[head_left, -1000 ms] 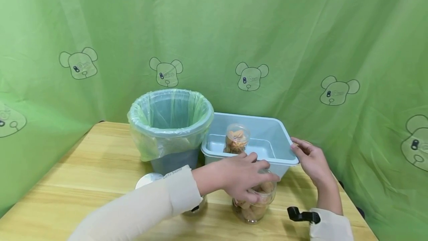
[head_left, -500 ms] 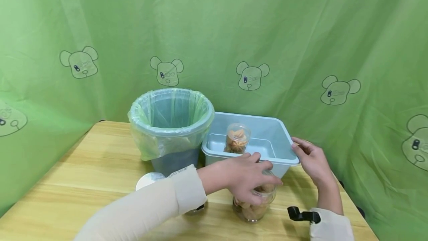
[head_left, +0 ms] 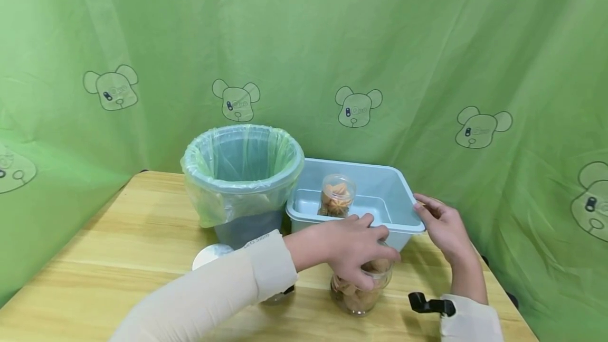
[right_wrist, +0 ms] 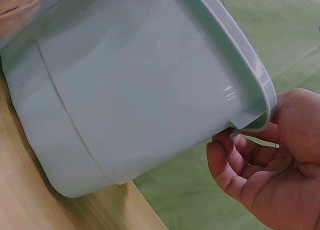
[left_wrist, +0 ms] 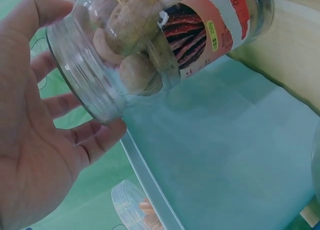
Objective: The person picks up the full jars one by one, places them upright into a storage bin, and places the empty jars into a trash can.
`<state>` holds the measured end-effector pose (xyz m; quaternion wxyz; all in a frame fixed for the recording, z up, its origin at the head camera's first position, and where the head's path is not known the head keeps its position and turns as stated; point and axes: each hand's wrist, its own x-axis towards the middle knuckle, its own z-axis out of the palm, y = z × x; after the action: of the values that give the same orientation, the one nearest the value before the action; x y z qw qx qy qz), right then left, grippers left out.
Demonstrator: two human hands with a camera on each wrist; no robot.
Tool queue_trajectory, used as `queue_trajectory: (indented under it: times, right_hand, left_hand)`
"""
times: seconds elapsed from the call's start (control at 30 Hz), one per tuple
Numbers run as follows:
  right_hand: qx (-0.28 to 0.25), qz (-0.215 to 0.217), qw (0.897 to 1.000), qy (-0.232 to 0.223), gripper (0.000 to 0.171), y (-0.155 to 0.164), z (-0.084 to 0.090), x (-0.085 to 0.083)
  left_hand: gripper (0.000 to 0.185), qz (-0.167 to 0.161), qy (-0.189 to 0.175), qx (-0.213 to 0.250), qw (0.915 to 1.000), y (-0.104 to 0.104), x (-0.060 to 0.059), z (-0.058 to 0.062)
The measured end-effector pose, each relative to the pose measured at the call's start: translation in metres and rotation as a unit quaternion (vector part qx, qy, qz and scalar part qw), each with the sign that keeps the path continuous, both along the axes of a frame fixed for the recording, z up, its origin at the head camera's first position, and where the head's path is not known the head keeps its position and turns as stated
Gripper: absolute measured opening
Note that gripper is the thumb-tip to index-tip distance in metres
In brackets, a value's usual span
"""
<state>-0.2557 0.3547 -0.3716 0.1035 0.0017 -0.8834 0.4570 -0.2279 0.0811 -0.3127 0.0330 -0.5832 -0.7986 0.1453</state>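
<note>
My left hand [head_left: 353, 252] reaches down over a clear plastic jar [head_left: 353, 300] in front of the blue bin, its fingers and thumb curved round the jar's top rim. In the left wrist view the jar [left_wrist: 135, 45] holds brown, rounded pieces and has a red and white label. My right hand [head_left: 448, 231] holds the right end of the light blue bin [head_left: 404, 194]; in the right wrist view its fingers [right_wrist: 225, 165] curl under the bin's rim. Inside the bin stands a smaller clear tub [head_left: 338, 197] of orange-brown, ridged swirl-shaped pieces.
Left of the bin stands a bucket [head_left: 249, 228] lined with a pale green bag [head_left: 209, 205]. A container with a white round top [head_left: 211, 255] is partly hidden behind my left sleeve. All stand on a wooden table [head_left: 119, 247] before a green curtain [head_left: 294, 41].
My left hand and forearm have shifted slightly to the right over the jar. The jar stays in about the same place, and my right hand keeps its hold on the bin.
</note>
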Motion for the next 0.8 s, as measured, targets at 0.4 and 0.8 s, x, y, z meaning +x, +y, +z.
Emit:
queue_trajectory:
  times: [0.4,0.8]
  right_hand:
    - [0.002,0.004,1.000,-0.001,0.059,-0.001,0.001,-0.001]
    - [0.004,0.008,1.000,0.008,0.058,0.001,0.001,0.000]
  left_hand:
    - [0.063,0.001,0.011,-0.006,0.9999,0.001,0.000,0.003]
    - [0.059,-0.017,0.028,0.011,0.9994,0.003,0.003,0.019]
